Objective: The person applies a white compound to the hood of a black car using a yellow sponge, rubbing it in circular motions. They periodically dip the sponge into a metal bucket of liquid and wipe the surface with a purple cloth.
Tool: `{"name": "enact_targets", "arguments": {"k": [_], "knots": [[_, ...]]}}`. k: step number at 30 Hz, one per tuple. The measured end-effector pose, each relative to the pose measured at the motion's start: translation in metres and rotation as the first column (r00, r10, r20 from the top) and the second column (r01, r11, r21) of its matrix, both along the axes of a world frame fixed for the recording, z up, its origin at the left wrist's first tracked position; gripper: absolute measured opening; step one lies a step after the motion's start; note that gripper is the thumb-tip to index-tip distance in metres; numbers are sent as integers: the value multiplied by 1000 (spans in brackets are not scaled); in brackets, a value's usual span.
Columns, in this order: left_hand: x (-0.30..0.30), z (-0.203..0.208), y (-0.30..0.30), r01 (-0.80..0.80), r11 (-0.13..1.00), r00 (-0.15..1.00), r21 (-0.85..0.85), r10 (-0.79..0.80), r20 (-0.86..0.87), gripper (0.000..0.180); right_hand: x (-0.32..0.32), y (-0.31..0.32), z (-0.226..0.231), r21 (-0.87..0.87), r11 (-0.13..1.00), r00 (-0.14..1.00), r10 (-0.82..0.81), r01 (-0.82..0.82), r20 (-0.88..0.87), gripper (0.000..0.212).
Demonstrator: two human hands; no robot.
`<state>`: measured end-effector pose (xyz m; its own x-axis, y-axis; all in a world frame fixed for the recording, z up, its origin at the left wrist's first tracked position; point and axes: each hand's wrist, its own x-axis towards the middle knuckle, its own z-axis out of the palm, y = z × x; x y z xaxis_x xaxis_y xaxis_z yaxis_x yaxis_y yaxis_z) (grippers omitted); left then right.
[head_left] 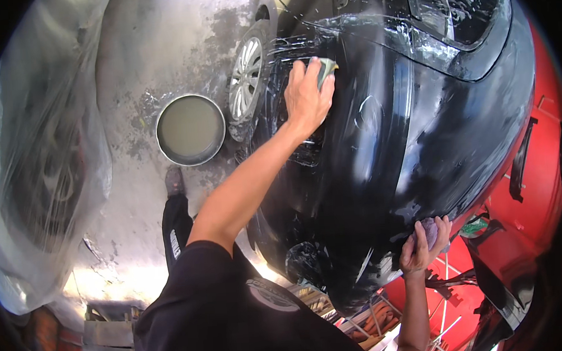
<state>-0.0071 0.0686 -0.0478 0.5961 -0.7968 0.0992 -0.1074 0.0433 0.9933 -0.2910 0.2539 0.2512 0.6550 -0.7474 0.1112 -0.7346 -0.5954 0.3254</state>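
The car (387, 144) is glossy black, streaked and smeared with milky white. On its left flank, the pad (327, 69) is pale green with a yellowish edge; at its lower right rim, the sponge (430, 231) is muted purple-grey. The car's wheel (247, 72) has silver spokes inside a dark tyre. Left of the car, a silver-rimmed basin (159, 136) holds murky olive-grey liquid (191, 126), the floor (137, 227) is grey with darker blotches, and farther left a plastic sheet (50, 143) is translucent whitish. Right of the car, a surface (530, 204) is bright red.
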Motion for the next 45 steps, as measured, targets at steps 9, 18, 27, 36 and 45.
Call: {"name": "enact_targets", "arguments": {"k": [9, 18, 27, 36, 45], "knots": [[35, -5, -75, -13, 999, 994, 30, 9, 109, 39, 0, -2, -4, 19, 1000, 1000, -17, 17, 1, 43], [52, -6, -111, -41, 996, 983, 73, 27, 179, 37, -2, -8, -5, 6, 1000, 1000, 14, -14, 10, 43], [43, -3, -95, 7, 1000, 989, 18, -9, 149, 49, -1, -5, -3, 16, 1000, 1000, 14, -14, 18, 44], [30, 6, -68, 68, 995, 993, 74, -74, 92, 51, -3, -6, -2, 0, 1000, 1000, 11, -11, 15, 43], [12, 16, -32, 107, 994, 994, 12, -107, -38, 56, 2, -3, -1, 1, 1000, 1000, -3, 3, 16, 43]]}}
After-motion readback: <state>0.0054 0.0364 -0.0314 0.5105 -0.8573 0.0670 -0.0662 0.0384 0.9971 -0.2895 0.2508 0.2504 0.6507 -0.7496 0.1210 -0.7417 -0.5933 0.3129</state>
